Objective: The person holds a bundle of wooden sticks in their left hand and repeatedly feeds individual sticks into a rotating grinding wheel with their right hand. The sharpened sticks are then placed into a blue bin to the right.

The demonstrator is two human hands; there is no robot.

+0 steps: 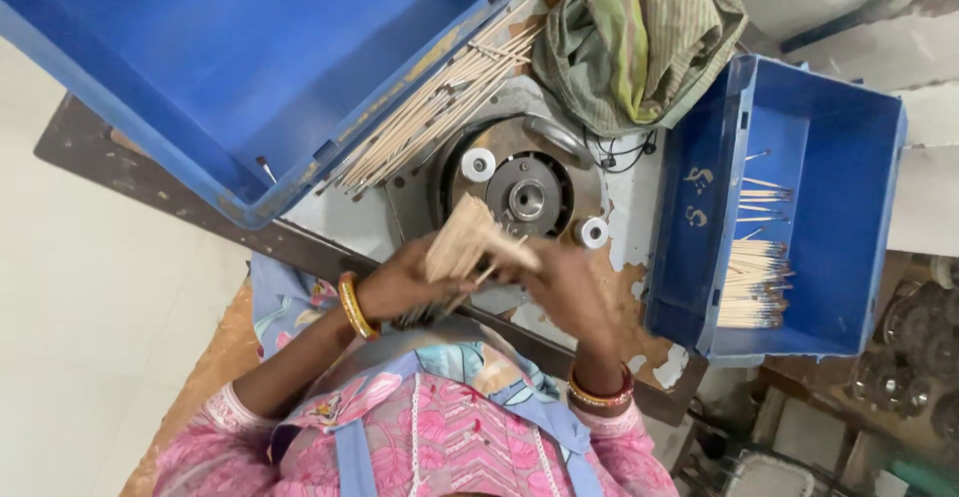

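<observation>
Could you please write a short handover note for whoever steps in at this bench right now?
Left hand: grip shut on a bundle of sticks, held over the round machine.
Right hand: at the bundle's end, fingers on the sticks; whether its grip is closed is blurred.
Loose sticks lie on the bench beside the big blue crate.
The small blue crate on the right holds a stack of sticks with dark tips, plus a few strays above it.
Done: one stack in the small crate.
Left: the bundle in hand and the loose sticks.
</observation>
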